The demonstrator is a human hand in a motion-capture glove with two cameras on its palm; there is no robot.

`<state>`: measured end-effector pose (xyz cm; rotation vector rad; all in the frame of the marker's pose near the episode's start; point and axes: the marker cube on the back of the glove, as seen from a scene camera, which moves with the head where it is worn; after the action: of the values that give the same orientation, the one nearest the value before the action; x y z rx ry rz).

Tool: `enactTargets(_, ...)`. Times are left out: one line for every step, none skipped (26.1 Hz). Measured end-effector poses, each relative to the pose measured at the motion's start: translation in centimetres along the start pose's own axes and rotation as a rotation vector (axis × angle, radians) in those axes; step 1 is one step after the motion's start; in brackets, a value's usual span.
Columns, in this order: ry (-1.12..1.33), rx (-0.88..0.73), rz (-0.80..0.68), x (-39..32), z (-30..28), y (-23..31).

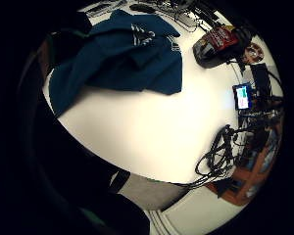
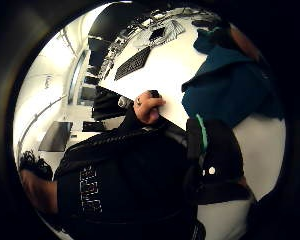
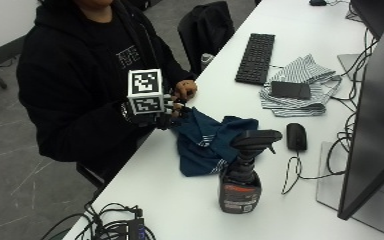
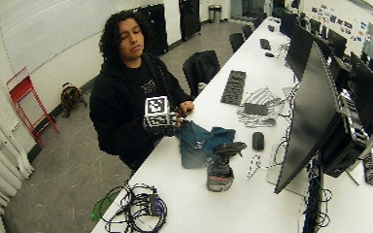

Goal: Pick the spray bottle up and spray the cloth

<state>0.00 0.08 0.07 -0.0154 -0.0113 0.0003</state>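
The gloved right hand hovers at the table edge, fingers loosely curled, holding nothing. Just beside it lies the crumpled blue cloth. Beyond the cloth, farther from the hand, the spray bottle stands upright, untouched.

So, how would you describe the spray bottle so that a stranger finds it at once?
Find the long white table with the large dark monitor on it. In front of the monitor, beside the crumpled blue cloth, stands the spray bottle. It is the only upright thing there: dark, with a black trigger head and a red label.
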Motion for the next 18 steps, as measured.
enactTargets(0.0, -0.003, 0.002, 0.0, 0.0, 0.0)
enactTargets(0.001, -0.008, 0.004, 0.1, 0.1, 0.0)
enactTargets(0.003, -0.013, 0.008, 0.1, 0.1, 0.0)
enactTargets(0.005, -0.018, 0.011, 0.2, 0.2, -0.1)
enactTargets(0.006, -0.022, 0.013, 0.2, 0.2, -0.1)
enactTargets(0.005, -0.024, 0.014, 0.2, 0.3, -0.1)
enactTargets(0.003, -0.026, 0.014, 0.2, 0.4, -0.1)
enactTargets(0.001, -0.028, 0.013, 0.3, 0.5, -0.1)
enactTargets(-0.002, -0.029, 0.013, 0.3, 0.5, 0.0)
enactTargets(-0.005, -0.03, 0.015, 0.4, 0.6, 0.0)
enactTargets(-0.007, -0.032, 0.019, 0.6, 0.6, 0.0)
enactTargets(-0.008, -0.035, 0.025, 0.8, 0.5, 0.1)
enactTargets(-0.007, -0.037, 0.034, 1.1, 0.4, 0.1)
enactTargets(-0.006, -0.038, 0.044, 1.5, 0.3, 0.0)
enactTargets(-0.003, -0.039, 0.055, 2.0, 0.2, 0.0)
enactTargets(0.001, -0.042, 0.067, 2.4, 0.1, -0.1)
enactTargets(0.007, -0.046, 0.077, 2.8, 0.0, -0.2)
enactTargets(0.014, -0.05, 0.087, 3.3, -0.2, -0.3)
